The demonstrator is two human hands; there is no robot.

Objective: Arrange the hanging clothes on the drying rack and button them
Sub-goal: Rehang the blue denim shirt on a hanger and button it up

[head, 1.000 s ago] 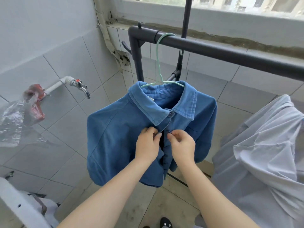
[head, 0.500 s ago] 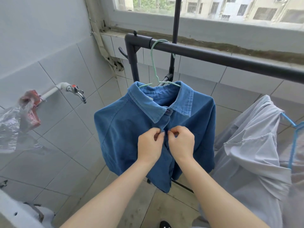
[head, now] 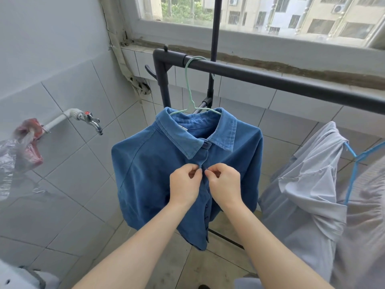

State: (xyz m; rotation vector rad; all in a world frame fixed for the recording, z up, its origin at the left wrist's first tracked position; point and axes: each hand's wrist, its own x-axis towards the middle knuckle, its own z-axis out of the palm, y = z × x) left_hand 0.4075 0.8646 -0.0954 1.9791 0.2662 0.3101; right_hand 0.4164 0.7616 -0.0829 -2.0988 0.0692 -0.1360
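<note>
Fingertips of your left hand (head: pixel 184 186) and right hand (head: pixel 225 184) are curled, pinching the blue shirt (head: pixel 150 174) at its front opening, just below the collar. It hangs on a green hanger (head: pixel 190 101) from the drying rack (head: pixel 270 79).

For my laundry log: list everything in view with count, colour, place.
drying rack: one, black, below the window.
green hanger: one, pale green, hooked over the drying rack.
blue shirt: one, denim blue, centre, on the green hanger.
blue hanger: one, blue, right edge.
pale shirt: one, light grey, right, by the blue hanger.
tap: one, silver, left wall.
plastic bag: one, clear and red, far left.
left hand: one, pinching the blue shirt's front.
right hand: one, pinching the blue shirt's front.
</note>
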